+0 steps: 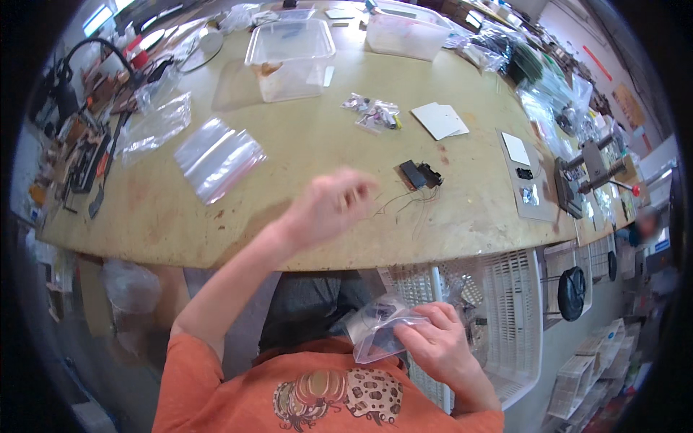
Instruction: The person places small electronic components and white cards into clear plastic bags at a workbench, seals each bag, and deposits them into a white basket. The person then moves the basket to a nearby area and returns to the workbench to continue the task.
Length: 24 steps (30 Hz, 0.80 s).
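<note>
Low in front of my body, my right hand (pixel 437 339) pinches a clear plastic bag (pixel 372 346) near its edge. Something small and dark shows through the plastic, too unclear to name. My left hand (pixel 332 206) is over the front of the table, smeared by motion, its fingers seemingly curled; whether they hold anything is unclear. Just right of it lie black plastic parts (pixel 415 175) with thin loose wires. Farther back is a bunch of small clear packets (pixel 373 112) with little parts, and beside it white cards (pixel 439 120) overlap.
A stack of clear zip bags (pixel 219 160) lies at the left. Two translucent tubs (pixel 291 61) stand at the back. On the right, a grey board (pixel 530 187) carries a card and small parts beside a hand press (pixel 577 184). A white basket (pixel 512 325) sits below the table edge.
</note>
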Each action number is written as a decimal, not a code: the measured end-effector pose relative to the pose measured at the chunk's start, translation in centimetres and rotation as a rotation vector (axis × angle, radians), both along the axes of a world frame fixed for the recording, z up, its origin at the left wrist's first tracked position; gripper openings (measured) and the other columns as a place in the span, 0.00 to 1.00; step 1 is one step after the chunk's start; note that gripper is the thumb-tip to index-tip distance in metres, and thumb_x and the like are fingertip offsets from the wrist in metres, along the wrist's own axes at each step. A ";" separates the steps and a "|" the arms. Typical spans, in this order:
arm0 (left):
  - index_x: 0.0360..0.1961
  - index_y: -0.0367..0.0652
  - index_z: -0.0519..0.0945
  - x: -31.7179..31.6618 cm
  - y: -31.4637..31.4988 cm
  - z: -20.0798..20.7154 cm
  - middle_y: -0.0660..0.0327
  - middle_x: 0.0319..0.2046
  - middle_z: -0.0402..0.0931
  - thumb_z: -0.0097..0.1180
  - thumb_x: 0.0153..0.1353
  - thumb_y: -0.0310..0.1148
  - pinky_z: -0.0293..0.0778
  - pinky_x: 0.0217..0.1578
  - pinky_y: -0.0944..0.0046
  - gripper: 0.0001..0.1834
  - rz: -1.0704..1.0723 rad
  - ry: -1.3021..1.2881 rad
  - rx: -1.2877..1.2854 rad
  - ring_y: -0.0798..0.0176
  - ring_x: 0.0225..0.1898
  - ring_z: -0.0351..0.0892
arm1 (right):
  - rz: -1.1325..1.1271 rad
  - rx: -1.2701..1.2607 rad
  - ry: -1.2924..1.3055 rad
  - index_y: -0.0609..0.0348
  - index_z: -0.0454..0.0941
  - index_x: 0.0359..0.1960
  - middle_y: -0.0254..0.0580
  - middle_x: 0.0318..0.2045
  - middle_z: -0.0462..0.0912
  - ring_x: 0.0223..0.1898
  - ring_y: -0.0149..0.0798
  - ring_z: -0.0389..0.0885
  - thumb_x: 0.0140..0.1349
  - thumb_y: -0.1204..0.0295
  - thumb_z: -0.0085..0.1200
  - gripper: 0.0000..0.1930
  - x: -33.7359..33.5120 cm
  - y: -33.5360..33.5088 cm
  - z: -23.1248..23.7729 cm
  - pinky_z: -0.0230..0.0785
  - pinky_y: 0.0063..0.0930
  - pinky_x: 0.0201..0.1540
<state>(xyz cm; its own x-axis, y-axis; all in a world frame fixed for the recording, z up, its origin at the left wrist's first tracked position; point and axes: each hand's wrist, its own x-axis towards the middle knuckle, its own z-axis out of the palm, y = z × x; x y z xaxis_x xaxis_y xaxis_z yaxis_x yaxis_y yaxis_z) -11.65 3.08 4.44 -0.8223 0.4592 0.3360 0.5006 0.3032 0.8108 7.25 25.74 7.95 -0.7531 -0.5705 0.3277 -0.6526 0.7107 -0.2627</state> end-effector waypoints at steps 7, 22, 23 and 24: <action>0.68 0.46 0.64 -17.5 2.6 -6.2 0.49 0.66 0.65 0.56 0.63 0.37 0.58 0.68 0.52 0.32 0.240 0.340 -0.394 0.46 0.68 0.61 | -0.155 0.016 -0.084 0.52 0.83 0.37 0.33 0.41 0.82 0.58 0.45 0.75 0.49 0.73 0.60 0.11 1.7 0.3 -2.5 0.61 0.52 0.66; 0.48 0.48 0.82 -15.0 -4.3 -8.0 0.59 0.32 0.82 0.59 0.64 0.33 0.75 0.30 0.63 0.12 0.341 0.108 -0.139 0.66 0.27 0.78 | -0.200 -0.099 -0.062 0.59 0.78 0.35 0.44 0.45 0.79 0.53 0.48 0.76 0.49 0.73 0.57 0.11 0.0 1.1 -4.5 0.67 0.42 0.55; 0.46 0.43 0.81 -11.8 -4.7 -6.2 0.64 0.33 0.80 0.58 0.64 0.31 0.74 0.31 0.67 0.10 0.330 -0.099 -0.071 0.71 0.31 0.76 | -0.191 -0.106 -0.058 0.60 0.78 0.35 0.45 0.46 0.78 0.54 0.49 0.75 0.49 0.73 0.57 0.10 0.1 0.8 -4.7 0.68 0.44 0.56; 0.43 0.39 0.81 -7.8 -4.4 -3.8 0.69 0.35 0.78 0.58 0.64 0.30 0.73 0.31 0.70 0.08 0.314 -0.295 0.008 0.76 0.34 0.75 | -0.184 -0.116 -0.066 0.60 0.78 0.35 0.46 0.48 0.78 0.55 0.50 0.75 0.50 0.74 0.57 0.10 0.1 0.5 -4.7 0.68 0.45 0.57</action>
<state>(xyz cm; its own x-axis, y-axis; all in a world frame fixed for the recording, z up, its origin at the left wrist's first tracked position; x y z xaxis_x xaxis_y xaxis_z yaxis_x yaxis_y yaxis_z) -19.46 -1.37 0.67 -0.9831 0.1698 0.0680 0.1314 0.3970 0.9084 7.34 26.27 3.23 -0.8631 -0.3826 0.3297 -0.4933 0.7788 -0.3876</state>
